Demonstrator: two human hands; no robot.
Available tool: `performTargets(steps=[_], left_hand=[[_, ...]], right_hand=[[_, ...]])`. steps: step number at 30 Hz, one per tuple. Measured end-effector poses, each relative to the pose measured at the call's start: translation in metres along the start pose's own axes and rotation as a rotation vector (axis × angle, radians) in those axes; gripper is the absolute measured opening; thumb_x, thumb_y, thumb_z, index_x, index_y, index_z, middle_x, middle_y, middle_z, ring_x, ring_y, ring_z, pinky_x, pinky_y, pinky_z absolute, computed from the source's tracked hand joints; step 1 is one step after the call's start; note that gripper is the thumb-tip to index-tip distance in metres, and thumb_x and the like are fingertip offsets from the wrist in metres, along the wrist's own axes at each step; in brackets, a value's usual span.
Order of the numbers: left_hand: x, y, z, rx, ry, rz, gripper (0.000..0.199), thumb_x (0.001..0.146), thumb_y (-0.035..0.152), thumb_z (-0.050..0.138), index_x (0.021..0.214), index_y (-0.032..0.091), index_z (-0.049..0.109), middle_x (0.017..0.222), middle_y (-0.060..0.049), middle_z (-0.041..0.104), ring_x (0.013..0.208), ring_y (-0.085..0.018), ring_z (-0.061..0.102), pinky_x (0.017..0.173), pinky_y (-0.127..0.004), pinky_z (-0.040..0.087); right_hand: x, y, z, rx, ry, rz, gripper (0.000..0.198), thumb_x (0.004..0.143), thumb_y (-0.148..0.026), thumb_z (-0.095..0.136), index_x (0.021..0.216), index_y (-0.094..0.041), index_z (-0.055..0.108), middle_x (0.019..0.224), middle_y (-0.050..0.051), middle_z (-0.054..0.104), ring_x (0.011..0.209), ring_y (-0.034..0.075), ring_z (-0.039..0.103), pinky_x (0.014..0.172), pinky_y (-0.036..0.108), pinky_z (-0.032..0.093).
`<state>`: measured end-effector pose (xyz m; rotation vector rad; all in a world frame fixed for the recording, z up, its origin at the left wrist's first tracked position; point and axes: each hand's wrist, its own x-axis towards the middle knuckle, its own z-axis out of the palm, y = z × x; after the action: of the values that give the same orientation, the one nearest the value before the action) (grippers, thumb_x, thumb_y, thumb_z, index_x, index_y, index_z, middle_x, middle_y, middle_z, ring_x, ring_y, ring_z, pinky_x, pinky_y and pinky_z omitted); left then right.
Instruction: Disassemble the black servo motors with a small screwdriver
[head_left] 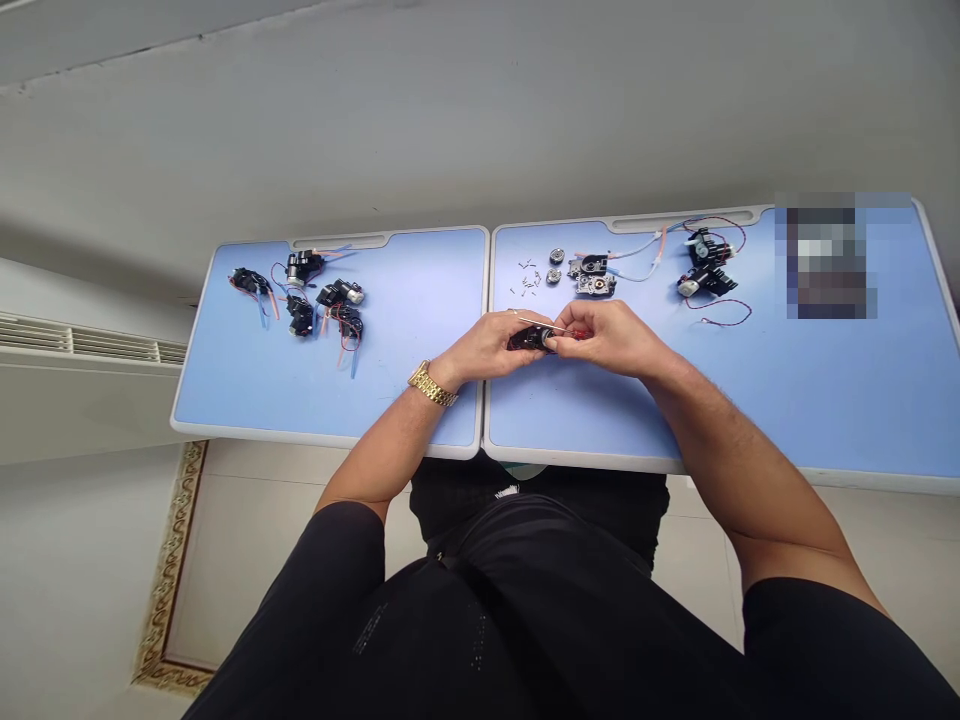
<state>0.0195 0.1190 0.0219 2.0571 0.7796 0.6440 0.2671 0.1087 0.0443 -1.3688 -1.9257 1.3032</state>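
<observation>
My left hand (491, 345) is closed around a small black motor assembly (529, 338), held just above the blue tabletop near the seam between two tables. Close against it, my right hand (604, 335) pinches a slim screwdriver (579, 335) with a red handle; its thin metal shaft points left across my left fingers. The right thumb touches the right end of the black assembly. My fingers hide much of both objects. Just beyond my hands lie opened black-and-grey housings (595, 285), two round metal-rimmed parts (555, 275) and several small scattered screws (529, 280).
On the left table (420, 290) lie several black motor units (304, 265) with blue and orange tubes. Farther right are more black units (705, 280) with dark red wires, joined by clear tubing (637, 270). A blurred dark object (829, 260) is at the far right.
</observation>
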Motion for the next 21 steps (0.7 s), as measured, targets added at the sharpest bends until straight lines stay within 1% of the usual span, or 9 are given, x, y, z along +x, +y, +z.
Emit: performTargets(steps=[3, 7, 10, 13, 17, 21], left_hand=[[0.001, 0.002, 0.002, 0.004, 0.033, 0.003, 0.028, 0.095, 0.030, 0.077, 0.122, 0.025, 0.082, 0.123, -0.007, 0.085, 0.107, -0.022, 0.079, 0.097, -0.038, 0.062], [0.001, 0.002, 0.003, 0.026, 0.078, -0.040, 0.028, 0.092, 0.033, 0.075, 0.118, 0.026, 0.082, 0.113, -0.006, 0.085, 0.103, -0.022, 0.078, 0.096, -0.039, 0.061], [0.000, 0.003, 0.002, 0.012, 0.053, -0.068, 0.032, 0.089, 0.034, 0.076, 0.119, 0.025, 0.081, 0.110, -0.005, 0.085, 0.099, -0.022, 0.076, 0.092, -0.038, 0.061], [0.000, 0.004, 0.000, -0.057, 0.021, -0.093, 0.036, 0.090, 0.035, 0.074, 0.123, 0.023, 0.081, 0.112, -0.006, 0.085, 0.097, -0.021, 0.077, 0.091, -0.038, 0.061], [0.000, 0.006, -0.002, -0.226, -0.001, -0.167, 0.038, 0.091, 0.027, 0.063, 0.123, 0.021, 0.083, 0.117, -0.007, 0.086, 0.100, -0.020, 0.080, 0.090, -0.035, 0.063], [0.000, 0.005, -0.003, -0.252, -0.003, -0.203, 0.039, 0.088, 0.024, 0.064, 0.121, 0.021, 0.084, 0.110, -0.006, 0.086, 0.092, -0.017, 0.078, 0.084, -0.031, 0.062]], right_hand=[[0.000, 0.001, 0.001, 0.006, -0.003, -0.005, 0.027, 0.085, -0.049, 0.080, 0.083, -0.023, 0.072, 0.068, -0.002, 0.069, 0.063, 0.014, 0.053, 0.064, 0.031, 0.039], [-0.001, 0.002, 0.003, -0.088, 0.039, -0.088, 0.019, 0.086, -0.042, 0.079, 0.086, -0.024, 0.073, 0.072, -0.001, 0.072, 0.065, 0.015, 0.058, 0.066, 0.031, 0.042], [-0.002, 0.006, 0.004, -0.204, 0.070, -0.141, 0.016, 0.086, -0.038, 0.079, 0.090, -0.024, 0.072, 0.074, -0.001, 0.072, 0.067, 0.016, 0.060, 0.066, 0.031, 0.042], [-0.004, 0.009, 0.006, -0.290, 0.083, -0.217, 0.015, 0.089, -0.036, 0.077, 0.096, -0.025, 0.071, 0.080, 0.001, 0.077, 0.070, 0.017, 0.064, 0.067, 0.031, 0.043], [-0.008, 0.011, 0.008, -0.410, 0.085, -0.344, 0.015, 0.094, -0.035, 0.071, 0.105, -0.025, 0.069, 0.087, 0.002, 0.082, 0.072, 0.019, 0.071, 0.070, 0.031, 0.048], [-0.011, 0.011, 0.010, -0.522, 0.093, -0.410, 0.017, 0.098, -0.034, 0.068, 0.111, -0.023, 0.068, 0.092, 0.005, 0.085, 0.074, 0.022, 0.077, 0.070, 0.032, 0.051]])
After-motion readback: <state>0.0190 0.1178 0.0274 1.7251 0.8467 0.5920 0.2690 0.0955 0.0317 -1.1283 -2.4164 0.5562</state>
